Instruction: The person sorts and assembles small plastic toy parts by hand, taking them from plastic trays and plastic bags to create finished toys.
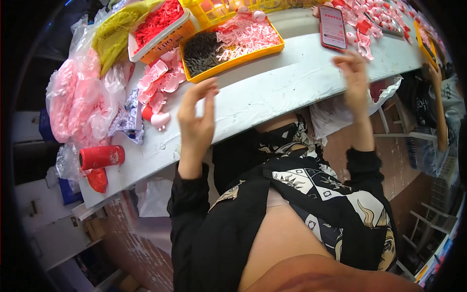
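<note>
My left hand [197, 114] is raised over the front part of the white table [272, 80], below the yellow tray [236, 63]. Its fingertips bend in close to the thumb, and whatever they pinch, if anything, is too small to make out. Motion blurs my right hand [354, 73], held near the table's front edge below a phone [333, 28] with a lit screen. Its fingers are smeared, so their grip does not show. In the tray lie small black plastic pieces [202, 51] on the left and pink ones [245, 36] on the right.
Left of the tray are a tub of red pieces [160, 24], pink plastic shells [163, 73], a bag of pink parts [78, 102] and a red cylinder [102, 157]. More pink parts [365, 36] lie at far right. Another person's hand [433, 73] shows at the right edge.
</note>
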{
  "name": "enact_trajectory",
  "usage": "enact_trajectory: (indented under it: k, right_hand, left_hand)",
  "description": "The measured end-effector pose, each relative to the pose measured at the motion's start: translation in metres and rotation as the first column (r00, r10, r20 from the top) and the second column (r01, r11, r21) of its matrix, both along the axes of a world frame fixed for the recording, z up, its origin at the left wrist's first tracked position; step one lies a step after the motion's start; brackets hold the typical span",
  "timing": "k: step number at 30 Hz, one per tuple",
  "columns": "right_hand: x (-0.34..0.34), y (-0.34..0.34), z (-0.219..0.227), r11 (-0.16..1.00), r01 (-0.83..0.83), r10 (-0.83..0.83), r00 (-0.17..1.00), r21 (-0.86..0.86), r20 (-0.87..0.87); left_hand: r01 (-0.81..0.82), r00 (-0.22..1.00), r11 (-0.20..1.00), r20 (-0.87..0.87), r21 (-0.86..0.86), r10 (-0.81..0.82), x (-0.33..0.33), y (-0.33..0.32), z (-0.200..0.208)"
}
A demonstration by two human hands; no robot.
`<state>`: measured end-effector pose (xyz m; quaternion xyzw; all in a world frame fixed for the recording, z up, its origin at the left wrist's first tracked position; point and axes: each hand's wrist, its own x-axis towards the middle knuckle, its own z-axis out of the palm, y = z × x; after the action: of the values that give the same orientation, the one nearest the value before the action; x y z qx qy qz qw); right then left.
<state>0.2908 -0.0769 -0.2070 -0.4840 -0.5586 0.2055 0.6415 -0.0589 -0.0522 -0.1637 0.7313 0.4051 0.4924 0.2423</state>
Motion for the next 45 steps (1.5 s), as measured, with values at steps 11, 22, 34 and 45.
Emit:
enact_trajectory:
  k: [11, 22, 34, 45]
  right_hand:
    - [-0.112, 0.013, 0.011, 0.973, -0.23, 0.199, 0.893, 0.029, 0.404]
    - [-0.115, 0.014, -0.006, 0.97, -0.205, 0.127, 0.885, 0.132, 0.448]
    - [-0.115, 0.01, -0.01, 0.974, -0.127, 0.012, 0.854, 0.186, 0.52]
    - [-0.12, 0.009, -0.012, 0.979, -0.075, -0.052, 0.804, 0.188, 0.592]
  left_hand:
    - [0.103, 0.965, 0.99, -0.251, 0.1, -0.075, 0.016, 0.054, 0.021]
    - [-0.131, 0.96, 0.99, -0.242, 0.054, 0.141, -0.058, 0.155, 0.091]
    - [-0.14, 0.927, 0.726, -0.347, -0.673, -0.143, -0.116, 0.328, 0.03]
    - [-0.051, 0.862, 0.749, -0.408, -0.66, -0.301, -0.163, 0.418, -0.006]
